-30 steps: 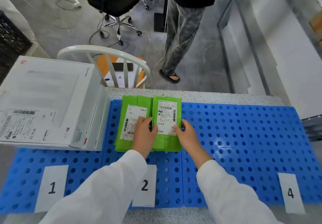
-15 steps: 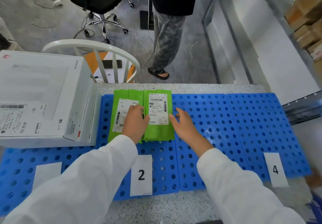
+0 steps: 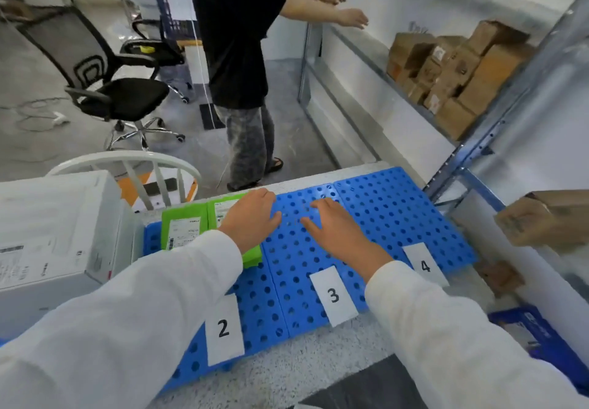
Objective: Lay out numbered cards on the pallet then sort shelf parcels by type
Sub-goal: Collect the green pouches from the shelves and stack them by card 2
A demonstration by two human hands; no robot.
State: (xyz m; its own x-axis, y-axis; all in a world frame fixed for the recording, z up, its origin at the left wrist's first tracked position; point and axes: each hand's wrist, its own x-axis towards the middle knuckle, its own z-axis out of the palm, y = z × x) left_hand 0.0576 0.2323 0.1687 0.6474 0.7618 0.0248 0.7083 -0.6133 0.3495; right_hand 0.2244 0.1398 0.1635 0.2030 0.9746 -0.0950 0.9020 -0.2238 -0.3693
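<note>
A blue perforated pallet [image 3: 392,211] lies on the speckled table. White cards numbered 2 [image 3: 223,329], 3 [image 3: 333,295] and 4 [image 3: 425,265] sit along its near edge. Two green parcels [image 3: 183,228] with white labels lie side by side behind card 2. My left hand [image 3: 251,219] hovers with straight fingers over the right green parcel's edge. My right hand [image 3: 334,228] is spread flat above the bare pallet behind card 3. Neither hand holds anything.
A big white box [image 3: 54,227] stands on the pallet's left end. A metal shelf [image 3: 497,141] at the right carries several brown cardboard parcels [image 3: 446,67], one [image 3: 541,217] on a lower level. A person in black [image 3: 239,58] stands behind the table reaching toward the shelf, beside an office chair [image 3: 111,90].
Both hands have let go of the green parcels and lifted to the right over the pallet. The view has swung right and up toward the shelf.
</note>
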